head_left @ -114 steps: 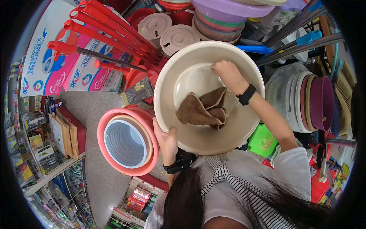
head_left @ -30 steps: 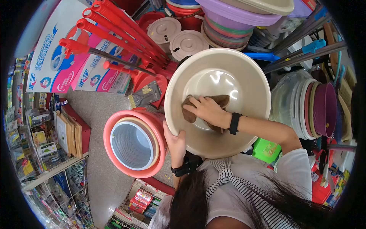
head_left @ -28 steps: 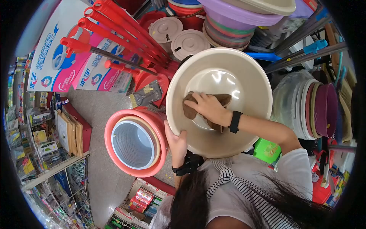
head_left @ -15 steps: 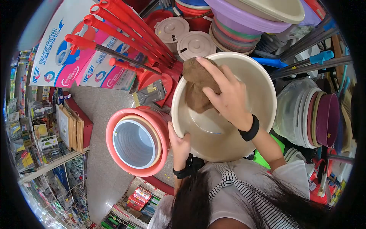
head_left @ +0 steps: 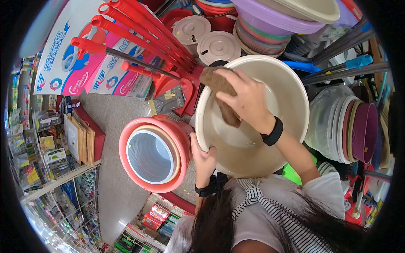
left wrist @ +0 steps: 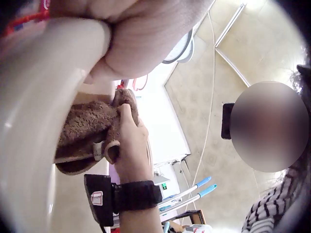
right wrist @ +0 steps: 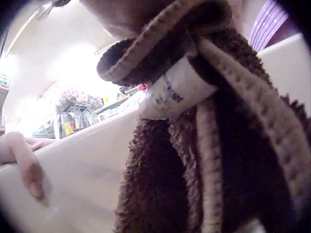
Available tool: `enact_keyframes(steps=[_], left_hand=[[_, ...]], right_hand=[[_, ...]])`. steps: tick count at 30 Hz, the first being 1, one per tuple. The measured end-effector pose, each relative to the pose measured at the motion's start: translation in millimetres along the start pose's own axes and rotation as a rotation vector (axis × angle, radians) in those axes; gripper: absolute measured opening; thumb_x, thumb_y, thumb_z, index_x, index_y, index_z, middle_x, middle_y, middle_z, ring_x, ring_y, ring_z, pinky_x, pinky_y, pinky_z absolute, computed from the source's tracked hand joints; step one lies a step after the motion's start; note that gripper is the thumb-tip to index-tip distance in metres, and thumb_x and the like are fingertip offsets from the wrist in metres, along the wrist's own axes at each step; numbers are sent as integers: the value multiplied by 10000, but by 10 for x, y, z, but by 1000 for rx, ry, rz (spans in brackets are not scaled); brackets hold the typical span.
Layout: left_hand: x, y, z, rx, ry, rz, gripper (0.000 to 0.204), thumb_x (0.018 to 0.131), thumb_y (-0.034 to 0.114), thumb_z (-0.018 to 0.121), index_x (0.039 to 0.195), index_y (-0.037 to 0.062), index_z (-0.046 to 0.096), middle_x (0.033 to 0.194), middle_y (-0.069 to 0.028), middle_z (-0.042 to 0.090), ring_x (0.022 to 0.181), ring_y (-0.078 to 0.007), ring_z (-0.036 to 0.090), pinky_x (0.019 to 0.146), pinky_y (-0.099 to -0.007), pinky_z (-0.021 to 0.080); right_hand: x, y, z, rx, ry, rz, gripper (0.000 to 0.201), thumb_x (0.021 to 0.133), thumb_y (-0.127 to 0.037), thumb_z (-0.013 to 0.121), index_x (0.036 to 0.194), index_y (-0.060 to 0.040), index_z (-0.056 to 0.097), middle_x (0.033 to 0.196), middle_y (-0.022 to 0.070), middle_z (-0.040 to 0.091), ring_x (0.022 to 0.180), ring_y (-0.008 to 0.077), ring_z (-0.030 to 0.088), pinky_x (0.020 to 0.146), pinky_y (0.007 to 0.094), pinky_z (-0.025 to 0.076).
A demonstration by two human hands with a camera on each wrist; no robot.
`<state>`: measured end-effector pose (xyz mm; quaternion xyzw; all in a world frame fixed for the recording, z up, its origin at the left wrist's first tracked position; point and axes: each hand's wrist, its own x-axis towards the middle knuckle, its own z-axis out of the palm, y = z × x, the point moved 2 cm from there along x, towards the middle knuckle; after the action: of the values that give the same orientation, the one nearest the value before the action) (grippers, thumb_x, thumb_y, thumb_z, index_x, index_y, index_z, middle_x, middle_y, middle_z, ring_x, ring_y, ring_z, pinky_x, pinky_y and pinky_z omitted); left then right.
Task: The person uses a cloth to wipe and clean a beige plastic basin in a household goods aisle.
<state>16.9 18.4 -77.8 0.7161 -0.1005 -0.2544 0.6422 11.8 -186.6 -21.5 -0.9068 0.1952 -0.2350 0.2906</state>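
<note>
The large cream basin (head_left: 270, 162) is tilted in front of the person's body in the head view. At its left rim, the left hand (head_left: 203, 159) grips the edge with the thumb inside. The right hand (head_left: 252, 99) grasps a brown cloth (head_left: 228, 110) at the basin's upper left rim, part of it hanging down inside. In the left wrist view the right hand (left wrist: 131, 150) pinches the bunched cloth (left wrist: 87, 121). A white label (right wrist: 177, 90) shows on the cloth (right wrist: 155, 174) in the right wrist view, where the left thumb (right wrist: 31, 177) lies over the rim.
Nested pink and blue baskets (head_left: 122, 145) stand on the floor at the left. Red handles (head_left: 139, 36) and lidded buckets (head_left: 219, 47) are beyond the basin. Stacked tubs (head_left: 365, 133) stand at the right, shelves (head_left: 55, 183) at the far left.
The right hand has gone from low inside the basin, where it took hold of the cloth, up to the upper left rim with it. The left hand keeps its grip on the rim.
</note>
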Motion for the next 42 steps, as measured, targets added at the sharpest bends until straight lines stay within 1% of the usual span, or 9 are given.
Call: enact_keyframes(steps=[9, 12, 19, 22, 26, 29, 34, 38, 42], left_hand=[[27, -6, -10, -39, 17, -21, 417, 678, -97, 449, 1083, 2, 429, 958, -63, 447, 918, -135, 455, 836, -252, 404], [22, -7, -17, 28, 1, 15, 418, 678, -107, 442, 1081, 4, 430, 957, -59, 447, 917, -131, 454, 839, -247, 401], [61, 4, 10, -72, -16, 16, 421, 682, -134, 421, 1080, 3, 440, 965, -51, 457, 922, -130, 461, 861, -246, 396], [64, 45, 37, -64, -23, 34, 453, 680, -134, 421, 1113, -2, 446, 996, -61, 479, 953, -142, 478, 884, -256, 400], [72, 65, 97, -187, 7, 26, 495, 671, -132, 421, 1150, -10, 454, 1039, -82, 504, 1007, -162, 499, 922, -267, 401], [41, -96, -43, -109, 14, -19, 500, 668, -135, 422, 1152, -10, 448, 1039, -82, 503, 1006, -165, 499, 921, -268, 403], [37, -91, -40, -165, -10, -77, 480, 690, -135, 418, 1152, -5, 436, 1040, -76, 504, 985, -154, 504, 905, -259, 412], [36, -118, -9, -197, 27, -66, 478, 695, -131, 418, 1155, 0, 432, 1051, -77, 507, 989, -149, 508, 907, -262, 419], [31, -114, -10, -162, 7, -14, 481, 686, -120, 430, 1152, 0, 436, 1050, -77, 506, 997, -152, 507, 905, -267, 420]], right_hand=[[-303, -192, 176, 142, -178, -177, 476, 778, -306, 737, 1220, -193, 603, 967, 88, 599, 745, 305, 664, 617, 400, 539], [-53, -15, 107, 90, 80, -69, 455, 756, -248, 753, 1186, -174, 626, 942, 103, 637, 743, 320, 668, 625, 404, 543], [-73, -2, -48, 299, 226, -84, 472, 721, -183, 744, 1180, -156, 636, 905, 94, 636, 749, 303, 659, 636, 388, 548], [-173, -203, -240, 152, -11, -276, 512, 699, -212, 752, 1196, -170, 635, 902, 79, 610, 722, 268, 657, 611, 359, 545], [-283, -269, 76, -42, -254, -413, 530, 723, -273, 745, 1234, -224, 613, 957, 77, 565, 731, 236, 652, 586, 350, 540], [-125, -14, 225, -53, -50, -340, 509, 747, -286, 745, 1234, -233, 611, 975, 76, 575, 728, 240, 652, 572, 363, 535], [23, 149, 130, -77, 25, -131, 524, 768, -265, 745, 1263, -225, 578, 957, 97, 603, 701, 325, 653, 574, 414, 530], [-138, -141, 208, -55, -109, -106, 488, 772, -261, 741, 1233, -212, 589, 951, 101, 598, 723, 317, 661, 592, 424, 527], [-325, -227, 297, 10, -132, -243, 513, 722, -264, 757, 1214, -237, 614, 963, 87, 623, 730, 280, 663, 564, 379, 527]])
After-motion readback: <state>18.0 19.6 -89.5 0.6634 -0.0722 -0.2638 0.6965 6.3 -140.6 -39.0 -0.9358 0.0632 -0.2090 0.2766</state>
